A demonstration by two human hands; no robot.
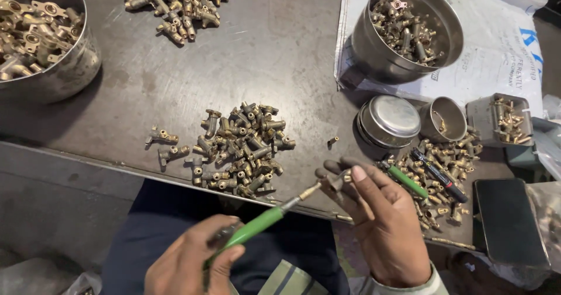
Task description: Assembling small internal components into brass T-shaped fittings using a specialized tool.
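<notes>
Head view looks down on our two hands over the near edge of the dark metal table [280,55]. Our left hand [190,260] is closed around the green handle of a screwdriver [263,222], whose long axis runs up and to the right, its tip meeting a small brass fitting [340,179]. Our right hand [383,219] pinches that fitting between thumb and fingertips, so the piece sits just off the table's edge, right at the tool's tip and nearer the right hand. A heap of brass fittings [242,149] lies on the table beyond the shaft. Right of our hand lie a second green screwdriver [404,179], a black pen-like tool [439,175], a steel lid [390,119] and a dark phone [509,220].
</notes>
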